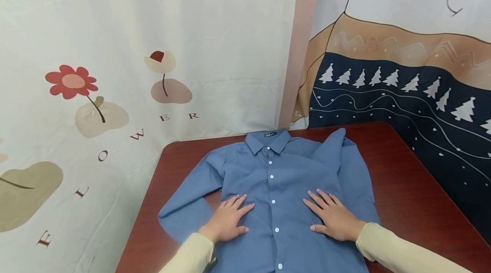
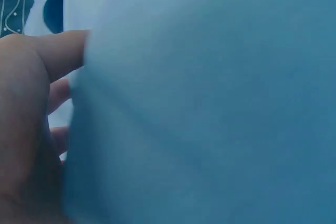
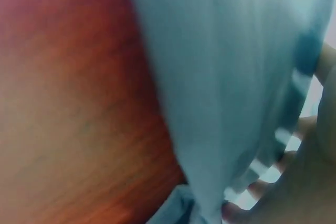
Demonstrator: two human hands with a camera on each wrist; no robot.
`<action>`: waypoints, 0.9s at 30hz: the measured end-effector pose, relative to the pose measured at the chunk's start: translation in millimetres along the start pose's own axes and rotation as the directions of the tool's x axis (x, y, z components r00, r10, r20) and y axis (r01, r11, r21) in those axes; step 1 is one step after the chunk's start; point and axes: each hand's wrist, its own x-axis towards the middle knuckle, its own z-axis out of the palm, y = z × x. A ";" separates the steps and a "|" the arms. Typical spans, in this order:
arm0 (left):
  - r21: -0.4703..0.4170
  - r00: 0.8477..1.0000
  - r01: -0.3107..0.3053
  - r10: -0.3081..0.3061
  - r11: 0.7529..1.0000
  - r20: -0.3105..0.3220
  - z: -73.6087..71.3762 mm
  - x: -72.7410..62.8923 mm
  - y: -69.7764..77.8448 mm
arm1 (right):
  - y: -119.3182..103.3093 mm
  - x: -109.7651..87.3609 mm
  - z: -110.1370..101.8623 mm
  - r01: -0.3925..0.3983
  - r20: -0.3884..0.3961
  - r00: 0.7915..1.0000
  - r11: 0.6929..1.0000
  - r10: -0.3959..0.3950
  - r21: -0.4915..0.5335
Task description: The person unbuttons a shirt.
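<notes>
A blue button-up shirt lies front up on the table, its collar at the far edge and white buttons down the middle. My left hand rests with spread fingers on the left front panel. On the right panel lies my right hand, fingers also spread. The left sleeve bends outward and back; the right sleeve is folded at the top and runs down the side. In the left wrist view, blurred fabric covers most of the picture beside the thumb. Blurred folds show in the right wrist view.
The dark red wooden table has rounded corners and extends past both sides of the shirt. Behind it hangs a pale curtain with flower prints. A dark blue cloth with white trees hangs along the right edge.
</notes>
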 end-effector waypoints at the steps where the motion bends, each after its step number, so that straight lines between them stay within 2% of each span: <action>1: -0.004 1.000 -0.002 0.002 1.000 0.003 -1.1 -1.0 1.1 | -1.4 -1.5 -1.0 -0.003 0.015 1.000 1.000 0.003 0.000; 4: -0.049 1.000 -0.011 0.010 0.999 -0.011 -8.8 -0.6 3.6 | -3.7 -0.5 -5.9 -0.018 0.030 0.999 1.000 0.018 -0.001; 7: -0.090 0.994 -0.027 0.017 0.996 -0.110 -19.2 7.2 2.7 | -1.1 11.6 -12.3 -0.029 -0.079 0.996 0.999 0.027 -0.027; 9: -0.093 0.976 -0.040 0.019 0.995 -0.217 -25.5 17.4 -0.9 | 3.9 26.1 -17.5 -0.043 -0.194 0.980 0.998 0.032 -0.054; 11: -0.084 0.950 -0.027 0.000 0.996 -0.311 -29.8 29.7 -5.9 | 11.6 42.4 -21.4 -0.079 -0.281 0.958 0.994 0.054 -0.078; 13: -0.088 0.933 0.002 -0.034 0.996 -0.359 -32.7 42.7 -11.7 | 20.8 58.0 -24.9 -0.114 -0.309 0.948 0.990 0.082 -0.086; 14: -0.090 0.930 0.018 -0.050 0.996 -0.364 -33.4 49.0 -14.9 | 26.0 64.5 -25.4 -0.134 -0.300 0.948 0.988 0.104 -0.082; 17: -0.118 0.944 0.079 -0.112 0.990 -0.309 -32.3 63.9 -23.5 | 39.4 77.0 -25.1 -0.181 -0.227 0.961 0.981 0.160 -0.074; 21: -0.160 0.967 0.169 -0.195 0.973 -0.162 -27.1 71.6 -32.6 | 53.0 79.8 -18.9 -0.203 -0.098 0.976 0.977 0.197 -0.060; 24: -0.161 0.967 0.222 -0.238 0.962 -0.091 -23.7 72.7 -39.1 | 61.7 81.9 -14.9 -0.209 -0.035 0.977 0.977 0.208 -0.040; 27: -0.135 0.962 0.252 -0.263 0.958 -0.074 -21.3 76.0 -46.2 | 71.3 90.7 -14.0 -0.223 -0.004 0.975 0.974 0.223 -0.032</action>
